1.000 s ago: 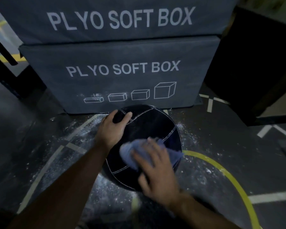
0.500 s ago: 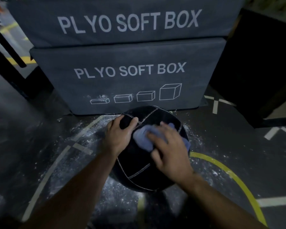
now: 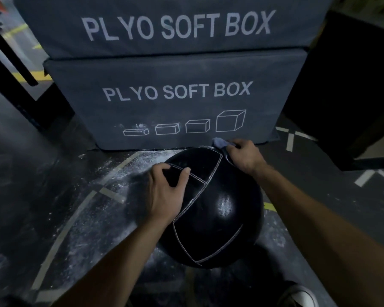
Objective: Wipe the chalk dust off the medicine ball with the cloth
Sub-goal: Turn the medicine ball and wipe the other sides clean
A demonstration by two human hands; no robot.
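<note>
A black medicine ball (image 3: pixel 217 209) with pale seams sits on the dark gym floor in front of me. My left hand (image 3: pixel 166 191) rests on its upper left side, fingers spread and curved over a seam. My right hand (image 3: pixel 244 155) grips a blue-grey cloth (image 3: pixel 218 142) at the ball's far top right edge, close to the soft box behind. Most of the cloth is hidden under that hand; only a small fold shows.
Two stacked grey plyo soft boxes (image 3: pixel 177 94) stand right behind the ball. White chalk dust (image 3: pixel 124 171) lies scattered on the floor to the left. A black box (image 3: pixel 346 89) stands at the right. My shoe (image 3: pixel 299 295) shows at the bottom right.
My right hand has carried the cloth from the ball's top middle to its far right top edge. The left hand stayed on the ball. The view has moved closer.
</note>
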